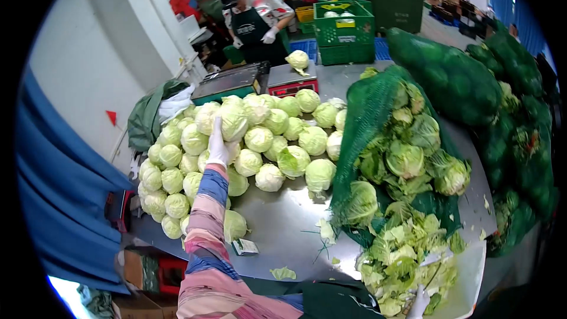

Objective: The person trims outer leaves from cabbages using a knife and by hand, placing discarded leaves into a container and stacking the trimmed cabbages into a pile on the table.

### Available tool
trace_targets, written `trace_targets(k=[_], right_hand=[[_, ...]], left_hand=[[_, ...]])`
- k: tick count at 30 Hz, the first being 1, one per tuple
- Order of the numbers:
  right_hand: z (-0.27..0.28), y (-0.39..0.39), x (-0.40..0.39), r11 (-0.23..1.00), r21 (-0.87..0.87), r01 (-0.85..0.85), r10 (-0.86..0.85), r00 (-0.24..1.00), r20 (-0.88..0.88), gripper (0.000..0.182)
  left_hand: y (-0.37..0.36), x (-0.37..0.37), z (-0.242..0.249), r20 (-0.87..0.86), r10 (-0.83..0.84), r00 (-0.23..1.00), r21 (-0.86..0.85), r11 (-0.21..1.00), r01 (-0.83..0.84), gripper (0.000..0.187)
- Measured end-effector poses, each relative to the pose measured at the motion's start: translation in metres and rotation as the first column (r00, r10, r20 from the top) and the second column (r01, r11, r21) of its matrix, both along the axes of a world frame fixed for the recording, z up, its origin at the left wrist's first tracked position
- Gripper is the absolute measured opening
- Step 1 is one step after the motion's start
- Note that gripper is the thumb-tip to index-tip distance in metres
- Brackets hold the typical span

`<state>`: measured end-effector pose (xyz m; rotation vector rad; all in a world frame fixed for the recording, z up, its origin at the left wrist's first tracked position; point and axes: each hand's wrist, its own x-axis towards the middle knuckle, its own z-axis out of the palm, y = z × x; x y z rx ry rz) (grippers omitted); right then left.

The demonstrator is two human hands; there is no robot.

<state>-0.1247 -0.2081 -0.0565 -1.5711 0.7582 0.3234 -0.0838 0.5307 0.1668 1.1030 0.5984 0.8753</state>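
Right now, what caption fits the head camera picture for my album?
The left hand touches a cabbage by a big pile; the right hand is at a bin of leaves.

Cool, bright light fills the room, its source out of view. The steel table [283,241] throws back white glare at its middle and near edge, and the cabbages [258,139] look pale and bright. The sacks [446,77] at right are dimmer; shadow lies over the boxes [134,307] at near left. Wide-angle distortion bends the curtain [59,183] at left, black rounds the corners, and far details turn soft.
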Motion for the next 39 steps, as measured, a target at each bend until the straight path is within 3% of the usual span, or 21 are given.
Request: trace_targets(k=[1,2,4,8,12,14,16,18,19,20,23,24,26,28,29,30,32,34,35,38,39], right_hand=[[0.001,0.004,0.007,1.000,-0.007,-0.005,0.005,1.000,0.005,0.029],[0.003,0.009,0.013,1.000,-0.015,-0.019,0.019,1.000,0.007,0.029],[0.006,0.022,0.026,0.998,-0.030,-0.056,0.057,0.998,0.013,0.028],[0.011,0.048,0.045,0.993,-0.046,-0.112,0.113,0.993,0.016,0.027],[0.017,0.066,0.058,0.985,-0.070,-0.159,0.161,0.987,0.020,0.027],[0.019,0.070,0.061,0.979,-0.081,-0.186,0.189,0.982,0.024,0.026],[0.019,0.072,0.059,0.971,-0.082,-0.225,0.228,0.973,0.029,0.026],[0.021,0.075,0.053,0.963,-0.083,-0.255,0.258,0.966,0.024,0.026],[-0.015,0.063,0.049,0.952,-0.166,-0.256,0.289,0.930,0.227,0.024],[0.000,0.081,0.047,0.963,-0.176,-0.205,0.241,0.946,0.217,0.023],[0.069,0.119,0.049,0.940,-0.219,-0.261,0.281,0.958,0.066,0.037],[0.082,0.127,0.052,0.946,-0.167,-0.278,0.282,0.959,0.002,0.039],[0.068,0.130,0.052,0.922,-0.205,-0.329,0.343,0.939,0.031,0.042],[0.047,0.134,0.048,0.894,-0.247,-0.375,0.409,0.906,0.105,0.042],[0.044,0.141,0.047,0.884,-0.253,-0.393,0.430,0.896,0.113,0.042],[0.038,0.145,0.046,0.870,-0.247,-0.428,0.462,0.881,0.102,0.044],[0.020,0.152,0.041,0.796,-0.286,-0.533,0.562,0.827,0.024,0.047],[0.006,0.153,0.036,0.608,-0.465,-0.644,0.715,0.699,-0.033,0.049],[0.014,0.155,0.034,0.590,-0.465,-0.661,0.725,0.687,-0.056,0.049],[0.014,0.143,0.020,0.546,-0.552,-0.631,0.750,0.661,-0.014,0.048],[0.017,0.137,0.016,0.575,-0.536,-0.617,0.729,0.684,-0.006,0.047]], left_hand=[[0.020,-0.003,0.002,0.007,0.021,1.000,-0.003,1.000,-0.021,0.077],[0.045,-0.010,0.003,-0.025,0.247,0.969,0.183,0.954,-0.238,0.080],[0.112,-0.028,-0.007,-0.060,0.650,0.758,0.517,0.670,-0.533,0.092],[0.161,-0.061,0.020,-0.065,0.815,0.575,0.622,0.484,-0.616,0.098],[0.202,-0.074,0.029,-0.214,0.941,0.263,0.796,0.324,-0.511,0.102],[0.232,-0.079,0.019,-0.199,0.947,0.250,0.825,0.300,-0.479,0.099],[0.248,-0.075,0.013,-0.236,0.960,0.150,0.931,0.267,-0.248,0.090],[0.277,-0.075,0.004,-0.270,0.960,0.068,0.933,0.278,-0.229,0.064],[0.356,-0.097,-0.026,-0.224,0.885,0.407,0.910,0.339,-0.237,0.054],[0.328,-0.086,-0.010,-0.280,0.837,0.471,0.854,0.441,-0.276,0.048],[0.434,-0.098,-0.023,-0.243,0.914,0.325,0.959,0.277,-0.063,0.067],[0.387,-0.071,0.000,-0.363,0.917,0.163,0.932,0.361,0.045,0.067],[0.311,-0.014,0.027,-0.254,0.825,0.505,0.962,0.268,0.046,0.060],[0.140,0.044,0.050,-0.295,0.432,0.852,0.890,0.450,0.080,0.046],[0.062,0.070,0.043,-0.116,0.230,0.966,0.939,0.343,0.031,0.040],[-0.016,0.083,0.055,-0.213,0.091,0.973,0.964,0.183,0.194,0.038],[-0.138,0.099,0.026,-0.348,-0.243,0.905,0.873,0.267,0.407,0.043],[-0.238,0.116,0.000,-0.457,-0.620,0.638,0.685,0.212,0.697,0.051],[-0.275,0.126,-0.021,-0.464,-0.709,0.532,0.462,0.319,0.828,0.056],[-0.302,0.170,-0.106,-0.636,-0.451,0.626,0.563,0.282,0.777,0.072],[-0.291,0.176,-0.129,-0.736,-0.409,0.539,0.428,0.336,0.839,0.075]])
